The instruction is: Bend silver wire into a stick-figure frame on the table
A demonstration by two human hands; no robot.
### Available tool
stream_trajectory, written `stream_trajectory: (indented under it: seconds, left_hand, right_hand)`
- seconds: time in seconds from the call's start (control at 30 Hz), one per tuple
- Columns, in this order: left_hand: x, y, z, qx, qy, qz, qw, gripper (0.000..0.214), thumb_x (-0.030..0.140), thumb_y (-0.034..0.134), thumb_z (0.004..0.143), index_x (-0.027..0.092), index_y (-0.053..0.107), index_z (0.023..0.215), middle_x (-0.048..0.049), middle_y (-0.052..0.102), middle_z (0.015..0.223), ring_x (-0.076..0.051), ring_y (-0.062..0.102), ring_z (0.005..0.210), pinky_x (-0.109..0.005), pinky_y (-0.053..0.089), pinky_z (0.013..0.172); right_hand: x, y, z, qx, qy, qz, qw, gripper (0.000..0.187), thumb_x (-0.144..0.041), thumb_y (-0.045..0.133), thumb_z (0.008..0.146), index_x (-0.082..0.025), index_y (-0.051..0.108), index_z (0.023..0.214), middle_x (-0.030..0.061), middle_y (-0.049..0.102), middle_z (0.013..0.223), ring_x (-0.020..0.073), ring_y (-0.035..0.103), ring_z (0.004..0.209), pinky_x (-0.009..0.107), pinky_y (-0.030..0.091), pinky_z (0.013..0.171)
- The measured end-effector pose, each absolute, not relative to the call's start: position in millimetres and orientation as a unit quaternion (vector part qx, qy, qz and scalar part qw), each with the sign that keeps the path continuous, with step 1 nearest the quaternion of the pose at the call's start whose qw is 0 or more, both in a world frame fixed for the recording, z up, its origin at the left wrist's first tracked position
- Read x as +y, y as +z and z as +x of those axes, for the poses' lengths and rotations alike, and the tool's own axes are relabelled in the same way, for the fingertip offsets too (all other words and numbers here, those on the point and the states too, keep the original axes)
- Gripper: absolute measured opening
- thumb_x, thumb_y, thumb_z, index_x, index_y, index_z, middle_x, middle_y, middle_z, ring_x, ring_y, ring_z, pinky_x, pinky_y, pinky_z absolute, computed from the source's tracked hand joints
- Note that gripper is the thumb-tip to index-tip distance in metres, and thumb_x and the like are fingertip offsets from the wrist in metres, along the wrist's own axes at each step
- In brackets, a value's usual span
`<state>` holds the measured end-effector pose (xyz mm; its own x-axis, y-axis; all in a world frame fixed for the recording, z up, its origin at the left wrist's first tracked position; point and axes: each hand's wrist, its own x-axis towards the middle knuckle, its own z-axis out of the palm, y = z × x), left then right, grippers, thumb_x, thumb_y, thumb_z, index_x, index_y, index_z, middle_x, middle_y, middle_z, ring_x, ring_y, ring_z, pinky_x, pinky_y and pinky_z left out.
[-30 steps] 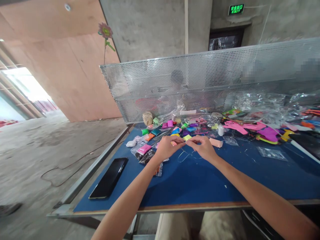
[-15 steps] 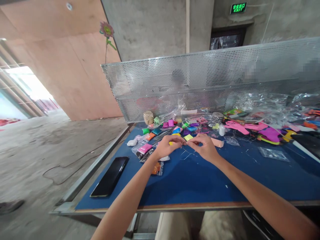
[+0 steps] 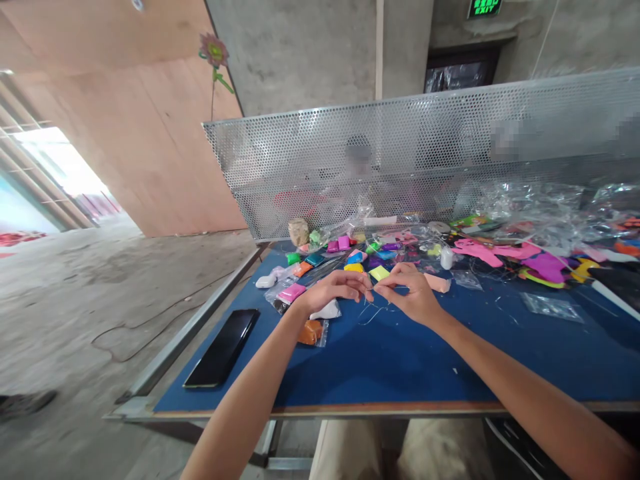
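Observation:
Both my hands meet just above the blue table (image 3: 400, 360), fingertips pinched together on a thin wire (image 3: 373, 312) whose loose loop trails down onto the mat. My left hand (image 3: 336, 291) comes in from the left, closed in a pinch. My right hand (image 3: 413, 295) faces it, also pinched on the wire. Small packets of coloured clay (image 3: 350, 257) lie just beyond the hands. An orange clay packet (image 3: 311, 331) and a white one (image 3: 329, 311) sit under my left wrist.
A black phone (image 3: 223, 347) lies near the table's left edge. A perforated metal screen (image 3: 425, 147) stands along the back, with a person behind it. Clear plastic bags and pink and purple foam shapes (image 3: 505, 252) crowd the back right. Concrete floor drops off to the left.
The camera has tilted down slightly. My hands stay pinched on the wire and have shifted a little toward me; the orange and white packets now show beside my left wrist.

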<state>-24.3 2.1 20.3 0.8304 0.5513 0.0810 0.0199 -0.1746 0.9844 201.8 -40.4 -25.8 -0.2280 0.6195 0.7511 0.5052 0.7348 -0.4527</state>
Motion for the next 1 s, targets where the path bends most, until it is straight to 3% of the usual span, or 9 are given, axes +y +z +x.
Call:
stream_trajectory:
  seconds: [0.63, 1.0]
  left_hand:
    - [-4, 21, -16, 0.27, 0.254, 0.757, 0.539, 0.039, 0.049, 0.059, 0.09, 0.012, 0.073, 0.095, -0.0128, 0.074, 0.094, -0.017, 0.064, 0.082, -0.028, 0.048, 0.076]
    - [-6, 20, -12, 0.304, 0.261, 0.702, 0.589, 0.041, 0.05, 0.055, 0.091, 0.012, 0.07, 0.086, -0.0126, 0.073, 0.09, -0.019, 0.068, 0.083, -0.03, 0.048, 0.079]
  right_hand:
    - [-43, -23, 197, -0.771, 0.011, -0.386, 0.506, 0.011, -0.028, 0.066, 0.088, -0.027, 0.075, 0.081, -0.0016, 0.064, 0.064, 0.0173, 0.057, 0.068, 0.041, 0.037, 0.086]
    - [-47, -20, 197, -0.777, -0.021, -0.388, 0.496, 0.013, -0.028, 0.065, 0.089, -0.027, 0.074, 0.079, -0.0004, 0.065, 0.065, 0.019, 0.058, 0.073, 0.042, 0.036, 0.085]
